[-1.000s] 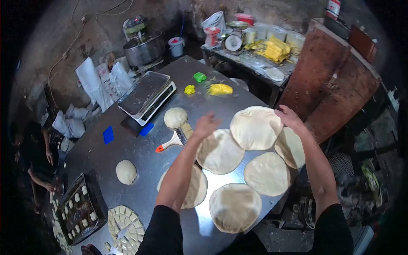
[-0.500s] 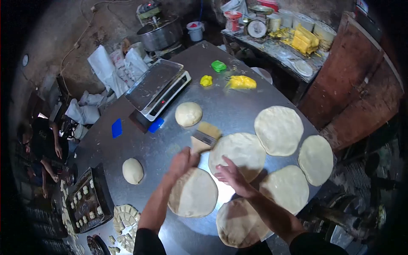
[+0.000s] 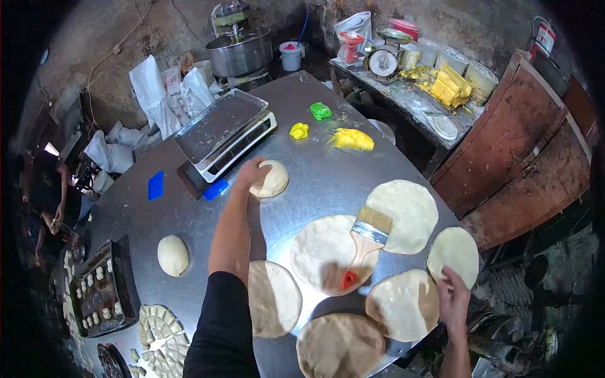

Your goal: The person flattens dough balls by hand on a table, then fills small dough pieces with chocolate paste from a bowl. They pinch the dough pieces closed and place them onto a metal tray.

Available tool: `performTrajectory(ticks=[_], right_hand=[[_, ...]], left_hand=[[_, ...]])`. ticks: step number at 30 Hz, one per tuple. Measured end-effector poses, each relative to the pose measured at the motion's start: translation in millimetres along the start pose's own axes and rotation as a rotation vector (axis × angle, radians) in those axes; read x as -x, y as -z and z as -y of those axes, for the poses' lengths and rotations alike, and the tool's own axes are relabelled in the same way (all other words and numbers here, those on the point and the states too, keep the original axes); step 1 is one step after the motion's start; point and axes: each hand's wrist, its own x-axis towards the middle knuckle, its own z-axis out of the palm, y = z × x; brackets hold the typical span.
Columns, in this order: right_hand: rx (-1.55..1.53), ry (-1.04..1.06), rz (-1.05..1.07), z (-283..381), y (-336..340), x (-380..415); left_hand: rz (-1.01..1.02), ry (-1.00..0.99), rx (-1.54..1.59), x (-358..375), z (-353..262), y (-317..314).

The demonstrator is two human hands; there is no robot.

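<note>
1. Grey metal covers the table (image 3: 208, 252), which spreads beneath both hands and runs well beyond the left fingers.
2. White-edged, the flat scale (image 3: 224, 132) sits just beyond the left fingers and a little to their left.
3. Dark metal forms the tray (image 3: 94, 302), well apart from the left fingers, on their near left side, with small dough pieces in rows.
4. Pale dough makes six flat rounds (image 3: 274, 299). They lie between the two hands and nearer than the left fingers; the outermost round (image 3: 458, 252) meets the right fingertips.
5. The brush (image 3: 362, 246), to the left of the right fingers and in neither hand, rests across two rounds, bristles away from the person.
6. The right hand (image 3: 454, 296) has its fingers bent at that outermost round's near edge; I cannot tell whether they grip it.
7. The left hand (image 3: 253, 173) curves its fingers against the side of a dough ball (image 3: 274, 179); how far they close is hidden.
8. Another ball (image 3: 172, 255) sits nearer the person, left of those fingers.
9. Yellow, a soft lump (image 3: 353, 139) lies beyond them, to the right.
</note>
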Motion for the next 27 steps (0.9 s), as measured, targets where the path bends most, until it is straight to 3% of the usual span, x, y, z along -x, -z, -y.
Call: performTrajectory(ticks=[3,5,7,11,13,15,16,17,18,21,23,24,26,27], right_hand=[[-0.042,-0.106,0.196,13,-1,44],[-0.155,-0.057,0.245,23,-29,64],[-0.33,-0.087,0.296,42,-63,72],[-0.598,0.012,0.322,122,-138,72],[-0.655,0.019,0.345,157,-174,98],[-0.799,-0.197,0.741,184,-197,136],[-0.817,-0.165,0.838,183,-208,164],[-0.834,-0.139,0.927,176,-218,196],[-0.765,-0.133,1.009,170,-221,225],[0.098,0.253,0.949,143,-221,292],[0.237,0.204,0.735,163,-193,319],[0.197,0.181,0.713,150,-196,331],[0.141,0.113,0.637,142,-218,348],[0.131,0.051,0.592,156,-228,362]], left_hand=[[-0.058,-0.14,-0.196,17,-14,3],[-0.177,-0.341,-0.205,65,-49,8],[-0.225,-0.419,-0.093,133,-85,20],[-0.276,-0.429,0.134,257,-93,61],[-0.229,-0.252,0.345,338,-91,83],[-0.199,-0.136,0.522,421,-75,90],[-0.257,-0.224,0.483,462,-54,82],[-0.126,-0.04,0.569,506,-49,94],[0.012,0.083,0.573,544,-32,102],[-0.057,0.075,0.363,638,80,66],[0.078,0.396,0.211,655,67,106],[0.056,0.386,0.304,663,85,83],[-0.106,-0.048,0.369,663,129,-21],[-0.174,-0.067,0.309,657,80,-5]])
